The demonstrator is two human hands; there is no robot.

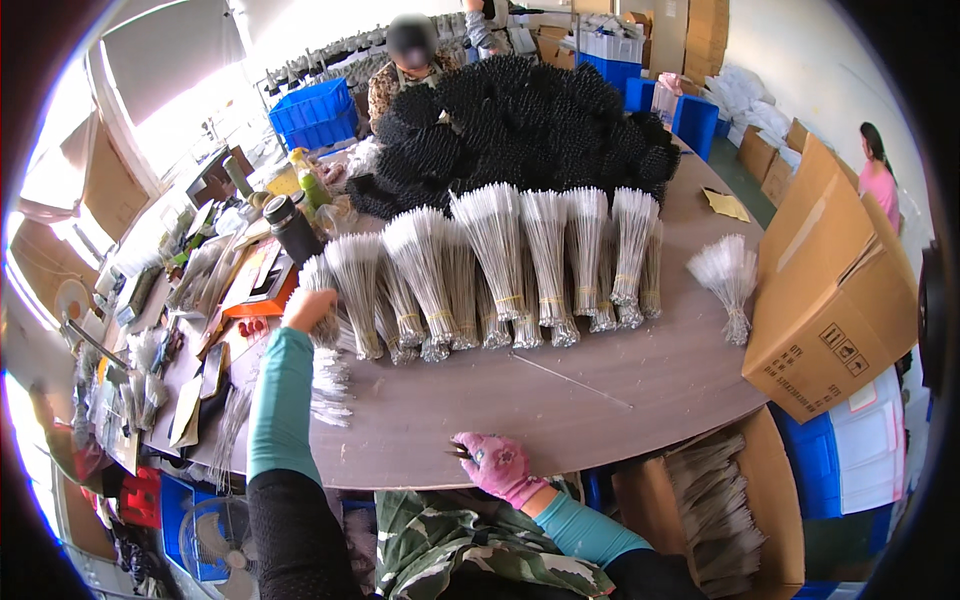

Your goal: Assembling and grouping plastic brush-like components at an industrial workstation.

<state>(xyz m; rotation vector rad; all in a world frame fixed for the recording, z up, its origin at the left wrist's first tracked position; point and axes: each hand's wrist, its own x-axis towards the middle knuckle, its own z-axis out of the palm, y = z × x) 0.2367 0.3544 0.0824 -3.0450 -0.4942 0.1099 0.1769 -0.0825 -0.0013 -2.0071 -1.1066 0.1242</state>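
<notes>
A row of bundles [486,240] of thin grey wire-like stems with white ends stands on the brown table [440,410]; some have a yellowish band near the foot. At the row's left end, my bare left hand [312,308] is closed around one bundle [318,275]. Several loose white-ended pieces [330,390] lie just below that hand. My right hand [495,466], in a pink patterned glove, rests closed at the near table edge. A small dark tip pokes out of its fingers; I cannot make out what it belongs to. One single thin stem [572,380] lies between the hands and the row.
Behind the row rises a heap of black twisted strands [520,125]. A dark bottle [292,230] stands at the left. On the right are another bundle [728,285] and a cardboard box [825,290]. An open carton [665,500] holds more stems beside me. A person [405,75] sits behind the heap.
</notes>
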